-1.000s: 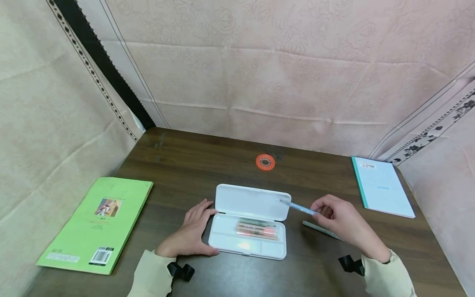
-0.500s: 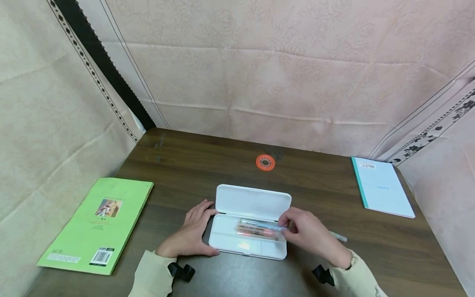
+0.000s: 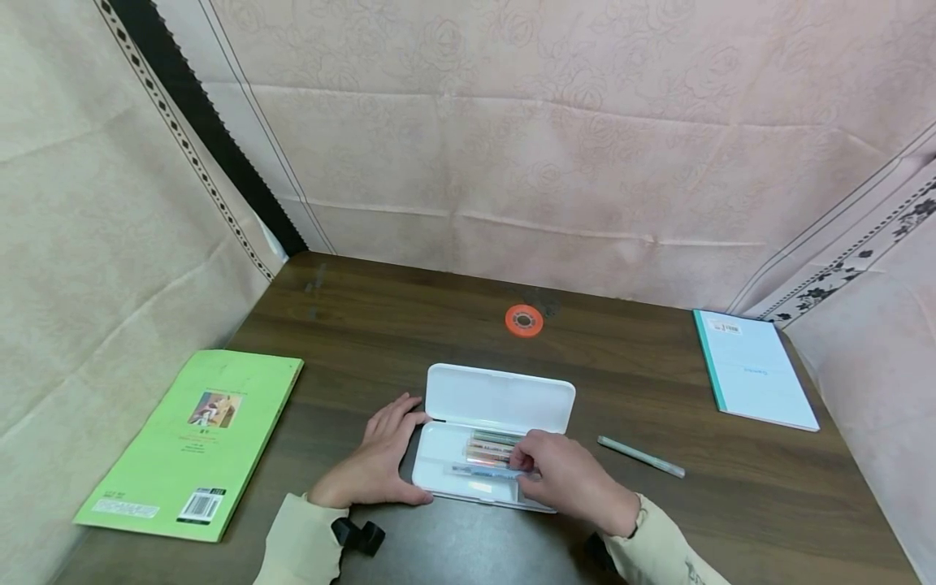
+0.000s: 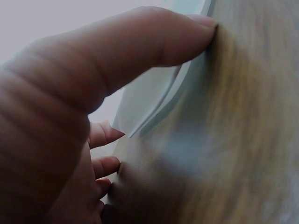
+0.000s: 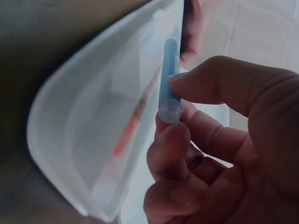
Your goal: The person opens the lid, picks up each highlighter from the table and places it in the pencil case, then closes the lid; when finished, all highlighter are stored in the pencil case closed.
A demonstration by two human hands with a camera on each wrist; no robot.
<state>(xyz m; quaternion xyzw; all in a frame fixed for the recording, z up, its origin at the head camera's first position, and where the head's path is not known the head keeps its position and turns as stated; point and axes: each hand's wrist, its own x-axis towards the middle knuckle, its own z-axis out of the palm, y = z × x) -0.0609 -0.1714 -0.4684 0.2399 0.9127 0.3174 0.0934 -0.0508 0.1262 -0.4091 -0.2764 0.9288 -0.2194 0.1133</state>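
Pinched in the right hand (image 3: 559, 479), between thumb and bent fingers: a blue pen (image 5: 169, 79), gripped near its right end. Held at the near side of the tray in the case (image 3: 439, 455), lying roughly left to right, just nearer than the row of other pens (image 3: 488, 448). Impossible to tell whether touching the tray or slightly above it. At the gripped end, a clear tip, plain in the right wrist view.

Side by side in the tray: that row, dark green on the far side, pink and red nearer, with right ends partly hidden behind the right hand. White all over, the case, with lid (image 3: 497, 398) laid back on the far side.

Set along the left side of the case: the left hand (image 3: 383, 459), with fingers extended and curled round nothing, thumb against the near left corner, fingertips by the far left one.

On the table (image 3: 621, 349), right of the case and apart from it: a green pen (image 3: 639, 457), slanting from far left to near right. Beyond the case, an orange disc (image 3: 524, 321). At the far right, a blue book (image 3: 753, 370); at the left, a green book (image 3: 190, 443) with barcode and small picture. Behind, pale cloth (image 3: 512, 146).
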